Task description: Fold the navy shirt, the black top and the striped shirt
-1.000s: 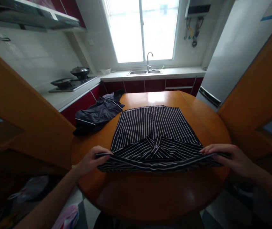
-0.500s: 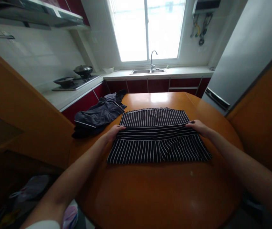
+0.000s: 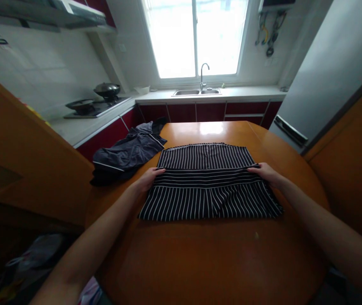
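Observation:
A black shirt with thin white stripes (image 3: 208,186) lies folded on the round wooden table (image 3: 206,254). Its near part is turned over the far part, and a band of the far part still shows beyond the fold. My left hand (image 3: 148,178) pinches the left end of the folded edge. My right hand (image 3: 265,173) pinches the right end of the same edge. Both hands rest low on the cloth with their fingers closed on it.
A crumpled dark grey garment with white piping (image 3: 126,153) lies at the table's far left. Beyond are a counter with a sink (image 3: 196,91), a stove with pans (image 3: 93,103), and a fridge (image 3: 321,80) at right. Orange wooden panels (image 3: 25,148) flank the table.
My hands carried the shirt's near edge away from me and laid it over the far part. Over the last half second they have stayed at the fold.

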The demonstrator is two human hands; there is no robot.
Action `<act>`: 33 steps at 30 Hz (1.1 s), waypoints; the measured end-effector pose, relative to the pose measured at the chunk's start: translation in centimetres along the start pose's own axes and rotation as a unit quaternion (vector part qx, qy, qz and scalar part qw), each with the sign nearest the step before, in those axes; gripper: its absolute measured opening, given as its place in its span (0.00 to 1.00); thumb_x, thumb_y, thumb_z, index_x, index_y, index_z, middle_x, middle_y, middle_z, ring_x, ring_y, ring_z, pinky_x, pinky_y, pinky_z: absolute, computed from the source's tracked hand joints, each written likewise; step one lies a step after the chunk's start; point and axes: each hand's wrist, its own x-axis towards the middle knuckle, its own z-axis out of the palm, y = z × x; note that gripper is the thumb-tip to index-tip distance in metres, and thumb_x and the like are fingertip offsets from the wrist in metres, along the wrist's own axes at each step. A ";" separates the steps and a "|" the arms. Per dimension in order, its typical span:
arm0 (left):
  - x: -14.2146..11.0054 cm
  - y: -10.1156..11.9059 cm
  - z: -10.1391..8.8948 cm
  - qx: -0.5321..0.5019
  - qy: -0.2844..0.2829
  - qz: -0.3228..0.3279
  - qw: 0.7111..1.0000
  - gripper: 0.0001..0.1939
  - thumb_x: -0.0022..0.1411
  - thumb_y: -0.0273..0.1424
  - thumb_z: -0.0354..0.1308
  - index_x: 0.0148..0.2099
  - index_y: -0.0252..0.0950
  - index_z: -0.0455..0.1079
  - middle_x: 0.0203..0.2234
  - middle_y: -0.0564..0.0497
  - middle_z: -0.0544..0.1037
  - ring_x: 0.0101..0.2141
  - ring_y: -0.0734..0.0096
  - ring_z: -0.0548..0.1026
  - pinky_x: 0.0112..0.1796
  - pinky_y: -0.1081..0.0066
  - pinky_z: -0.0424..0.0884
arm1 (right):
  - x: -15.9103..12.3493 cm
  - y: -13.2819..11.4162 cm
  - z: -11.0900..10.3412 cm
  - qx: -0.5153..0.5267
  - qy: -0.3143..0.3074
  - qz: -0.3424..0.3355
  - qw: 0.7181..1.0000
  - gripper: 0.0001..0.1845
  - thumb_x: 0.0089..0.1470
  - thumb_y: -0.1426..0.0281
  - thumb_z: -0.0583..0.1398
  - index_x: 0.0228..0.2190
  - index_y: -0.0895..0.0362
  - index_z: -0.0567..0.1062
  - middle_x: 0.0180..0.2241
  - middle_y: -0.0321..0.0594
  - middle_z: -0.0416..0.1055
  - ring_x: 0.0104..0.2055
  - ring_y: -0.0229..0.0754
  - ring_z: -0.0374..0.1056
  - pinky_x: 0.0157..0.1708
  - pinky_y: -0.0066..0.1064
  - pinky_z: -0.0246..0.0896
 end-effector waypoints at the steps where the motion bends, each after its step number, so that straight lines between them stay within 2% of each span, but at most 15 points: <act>1: 0.0 0.0 0.1 0.001 0.002 0.003 1.000 0.13 0.54 0.32 0.69 0.40 0.28 0.77 0.33 0.41 0.83 0.31 0.63 0.82 0.35 0.71 0.78 | -0.2 0.0 0.0 0.004 -0.006 -0.017 1.000 0.13 0.43 0.65 0.71 0.30 0.61 0.79 0.30 0.46 0.80 0.31 0.44 0.75 0.33 0.31 0.71; 6: -1.1 -0.1 0.6 0.003 0.011 0.054 0.998 0.15 0.54 0.35 0.71 0.40 0.30 0.77 0.33 0.43 0.83 0.32 0.63 0.82 0.37 0.70 0.78 | -2.3 -0.4 -0.4 -0.004 -0.033 -0.118 0.992 0.24 0.42 0.53 0.71 0.33 0.59 0.79 0.31 0.42 0.79 0.34 0.44 0.74 0.35 0.31 0.69; 9: -3.0 -0.1 0.6 -0.008 -0.015 0.114 0.993 0.18 0.51 0.39 0.73 0.38 0.31 0.77 0.33 0.44 0.83 0.33 0.64 0.81 0.38 0.70 0.77 | -4.8 -0.7 -0.9 -0.047 -0.022 -0.175 0.983 0.25 0.44 0.48 0.69 0.30 0.57 0.79 0.30 0.40 0.79 0.34 0.45 0.74 0.36 0.32 0.69; 12: -6.1 -0.1 0.2 0.008 -0.049 0.151 0.987 0.21 0.49 0.43 0.73 0.37 0.31 0.78 0.34 0.45 0.83 0.33 0.63 0.80 0.38 0.69 0.77 | -8.2 -0.9 -1.6 -0.076 -0.035 -0.229 0.970 0.21 0.50 0.50 0.67 0.33 0.56 0.81 0.36 0.42 0.81 0.41 0.49 0.75 0.45 0.37 0.70; 15: -9.8 -0.2 -0.7 0.055 -0.058 0.172 0.982 0.22 0.47 0.46 0.73 0.34 0.32 0.79 0.32 0.44 0.83 0.32 0.60 0.80 0.36 0.66 0.77 | -12.3 -0.7 -2.4 -0.067 -0.063 -0.255 0.963 0.17 0.54 0.52 0.65 0.33 0.53 0.81 0.44 0.45 0.81 0.50 0.54 0.74 0.55 0.45 0.66; 18: -13.2 -0.7 -1.6 0.090 -0.072 0.183 0.976 0.21 0.49 0.47 0.72 0.32 0.33 0.79 0.31 0.44 0.83 0.32 0.57 0.81 0.38 0.62 0.78 | -16.2 -0.4 -3.1 -0.046 -0.070 -0.268 0.960 0.15 0.53 0.53 0.66 0.31 0.52 0.81 0.43 0.46 0.81 0.50 0.57 0.74 0.55 0.49 0.67; 21: -15.0 -0.9 -1.9 0.080 -0.062 0.179 0.979 0.19 0.49 0.45 0.73 0.32 0.33 0.79 0.28 0.46 0.82 0.29 0.60 0.80 0.34 0.66 0.78 | -18.3 -0.4 -3.6 -0.040 -0.074 -0.263 0.961 0.14 0.53 0.53 0.66 0.32 0.51 0.82 0.43 0.46 0.81 0.49 0.57 0.75 0.54 0.48 0.69; 23: -14.9 -0.6 -1.5 0.055 -0.036 0.166 0.984 0.18 0.49 0.43 0.73 0.32 0.33 0.78 0.25 0.48 0.81 0.26 0.64 0.79 0.29 0.71 0.77 | -18.0 -0.5 -3.6 -0.044 -0.063 -0.242 0.967 0.15 0.53 0.53 0.67 0.32 0.52 0.82 0.41 0.46 0.81 0.47 0.56 0.76 0.51 0.45 0.71; 25: -13.6 -0.1 -0.7 0.029 0.005 0.146 0.989 0.16 0.49 0.40 0.73 0.33 0.33 0.77 0.25 0.49 0.80 0.25 0.66 0.79 0.28 0.73 0.76 | -16.1 -0.8 -3.1 -0.040 -0.041 -0.209 0.976 0.17 0.51 0.52 0.67 0.32 0.53 0.81 0.37 0.44 0.81 0.41 0.53 0.77 0.44 0.41 0.74; 27: -11.1 0.5 0.3 0.011 0.044 0.123 0.991 0.16 0.50 0.39 0.72 0.35 0.33 0.76 0.27 0.48 0.81 0.26 0.65 0.80 0.29 0.71 0.76 | -12.9 -1.2 -2.2 -0.017 -0.022 -0.170 0.985 0.19 0.50 0.52 0.67 0.32 0.55 0.80 0.33 0.43 0.81 0.36 0.50 0.77 0.38 0.37 0.74; 29: -8.0 0.9 1.4 0.026 0.071 0.091 0.993 0.16 0.50 0.38 0.70 0.37 0.33 0.75 0.29 0.46 0.82 0.29 0.62 0.81 0.31 0.69 0.77 | -9.0 -1.5 -0.8 0.007 -0.013 -0.127 0.992 0.18 0.48 0.55 0.69 0.33 0.57 0.79 0.34 0.45 0.81 0.35 0.48 0.77 0.36 0.35 0.73; 31: -4.8 1.1 2.3 0.082 0.100 0.061 0.990 0.16 0.49 0.38 0.70 0.35 0.32 0.75 0.29 0.44 0.82 0.30 0.60 0.81 0.32 0.67 0.77 | -5.4 -1.8 0.8 -0.022 0.039 -0.071 0.996 0.14 0.47 0.61 0.70 0.29 0.59 0.78 0.30 0.46 0.80 0.32 0.47 0.76 0.32 0.33 0.73; 33: -2.1 1.1 2.9 0.126 0.132 0.057 0.982 0.15 0.46 0.36 0.71 0.31 0.32 0.74 0.26 0.43 0.82 0.29 0.59 0.81 0.33 0.67 0.76 | -2.5 -1.8 2.0 -0.069 0.075 -0.048 0.994 0.08 0.47 0.68 0.68 0.26 0.59 0.77 0.27 0.46 0.79 0.31 0.45 0.75 0.32 0.32 0.72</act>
